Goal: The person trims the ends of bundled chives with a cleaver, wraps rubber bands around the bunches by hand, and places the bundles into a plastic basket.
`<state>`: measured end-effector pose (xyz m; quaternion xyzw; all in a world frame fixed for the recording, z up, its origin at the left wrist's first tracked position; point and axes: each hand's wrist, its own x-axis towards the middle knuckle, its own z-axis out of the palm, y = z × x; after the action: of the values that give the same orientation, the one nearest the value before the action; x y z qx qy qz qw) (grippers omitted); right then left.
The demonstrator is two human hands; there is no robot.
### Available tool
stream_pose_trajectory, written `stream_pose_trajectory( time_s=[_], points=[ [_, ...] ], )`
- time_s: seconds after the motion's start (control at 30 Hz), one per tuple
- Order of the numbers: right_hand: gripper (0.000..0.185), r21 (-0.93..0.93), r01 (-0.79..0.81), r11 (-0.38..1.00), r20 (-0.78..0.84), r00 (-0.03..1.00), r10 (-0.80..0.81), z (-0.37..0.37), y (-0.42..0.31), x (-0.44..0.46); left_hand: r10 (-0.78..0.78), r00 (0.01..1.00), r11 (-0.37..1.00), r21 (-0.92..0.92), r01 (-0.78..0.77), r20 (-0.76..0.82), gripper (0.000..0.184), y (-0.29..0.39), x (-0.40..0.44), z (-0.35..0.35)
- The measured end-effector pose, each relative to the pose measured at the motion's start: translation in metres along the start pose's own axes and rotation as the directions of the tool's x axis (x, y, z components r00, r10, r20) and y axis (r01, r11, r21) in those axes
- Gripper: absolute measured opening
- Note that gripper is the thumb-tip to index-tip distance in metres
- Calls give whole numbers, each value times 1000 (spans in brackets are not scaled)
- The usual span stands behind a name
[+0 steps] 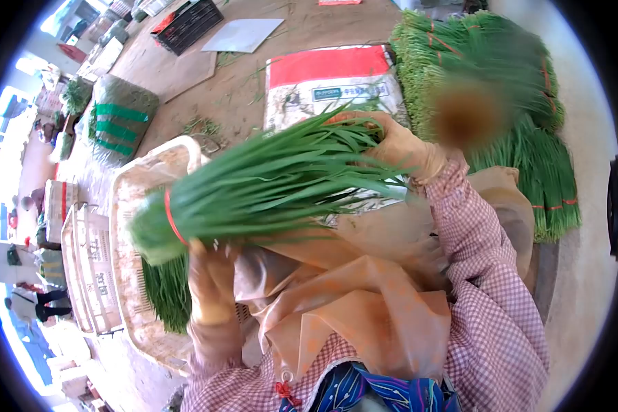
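A big bunch of Chinese chives (pixel 275 175), tied with a red band near its stem end, lies crosswise in front of me above my lap. My gloved left hand (pixel 211 278) grips it from below close to the band; its fingers are partly hidden under the stems. At the leaf-tip end, my gloved right hand (pixel 398 145) curls around the leaves. Beneath the stem end stands a dirty white plastic basket (pixel 127 302) holding more chives (pixel 168 295). A brownish plastic apron (pixel 364 295) covers my lap.
Stacked banded chive bunches (pixel 412 82) lie on the right, behind a brown blur. A red-and-white sack (pixel 329 69) is ahead on the floor. A black crate (pixel 185 27), a green-taped bale (pixel 123 120) and a second basket (pixel 86 275) stand farther off. People are in the left background.
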<state>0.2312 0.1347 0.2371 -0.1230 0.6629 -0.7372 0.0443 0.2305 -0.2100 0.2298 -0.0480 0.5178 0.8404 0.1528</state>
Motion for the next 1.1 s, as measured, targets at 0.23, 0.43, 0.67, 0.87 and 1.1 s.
stream_pose_trajectory(
  time_s=[0.23,0.43,0.67,0.87,1.1],
  points=[
    [35,39,-70,997,289,956,56,22,32,49,-332,873,449,874,-187,357,50,111,-80,0],
    [25,-265,215,940,356,928,-112,47,8,58,-53,701,-268,666,-696,711,121,77,9,64],
    [28,-653,225,723,52,966,-254,2,22,27,148,825,105,821,-561,545,106,11,33,37],
    [16,-696,51,716,-450,747,-490,-42,11,-4,54,948,405,861,-307,313,93,11,32,23],
    [30,-805,565,181,386,731,-563,98,-7,-18,-12,975,651,742,-161,222,78,20,28,31]
  ],
)
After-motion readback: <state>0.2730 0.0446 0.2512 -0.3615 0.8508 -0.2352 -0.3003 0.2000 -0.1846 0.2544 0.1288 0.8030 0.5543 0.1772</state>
